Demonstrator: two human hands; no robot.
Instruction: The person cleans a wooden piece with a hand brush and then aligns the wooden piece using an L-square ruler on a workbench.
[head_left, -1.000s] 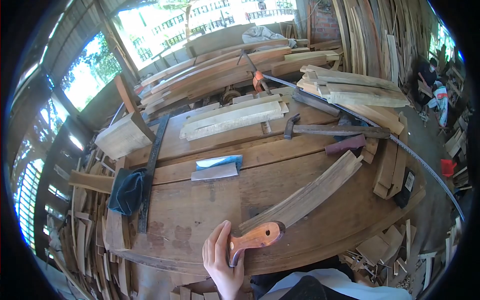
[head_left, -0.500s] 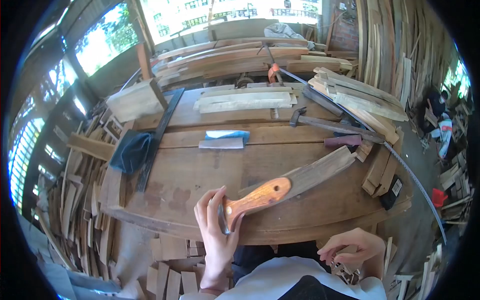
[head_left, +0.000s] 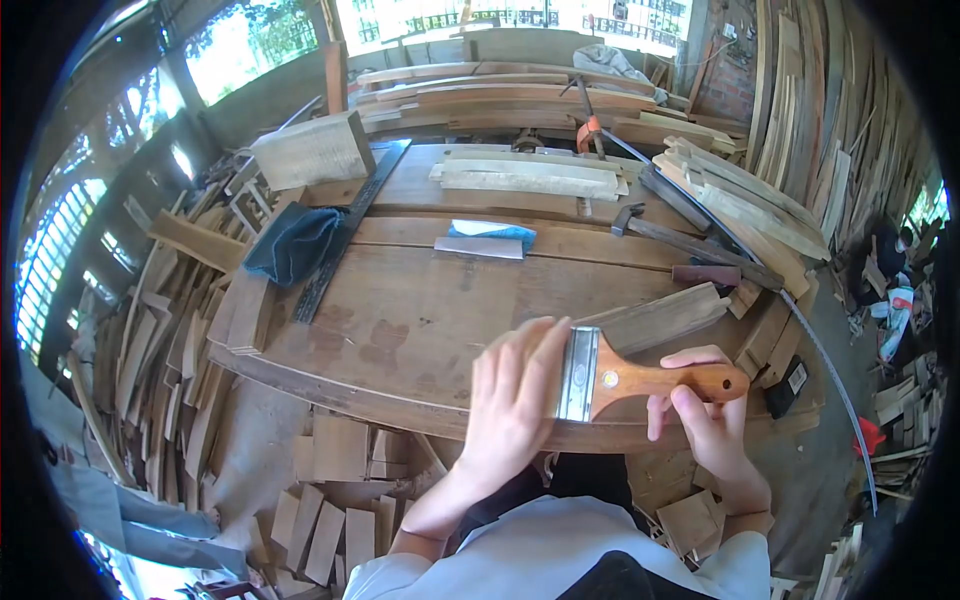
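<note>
A wide paintbrush (head_left: 655, 381) is held level above the front edge of the workbench. It has an orange-brown wooden handle and a silver metal band. My left hand (head_left: 512, 392) is closed round its bristle end, so the bristles are hidden behind my fingers. The handle's end is pinched between the thumb and fingers of my right hand (head_left: 712, 415). Just beyond the brush lies a weathered wooden board (head_left: 665, 318), partly covered by it.
The wooden workbench (head_left: 400, 300) bears a hammer (head_left: 690, 248), a folded blue-and-white packet (head_left: 490, 236), a dark cloth (head_left: 292, 245), a metal ruler (head_left: 345, 240) and pale wood strips (head_left: 530, 178). A black tape measure (head_left: 787, 388) sits at the right edge. Another person (head_left: 885, 265) is at far right.
The paintbrush has moved right and turned so its handle points right. My right hand has come up from near my lap and taken hold of the handle. The camera view has shifted.
</note>
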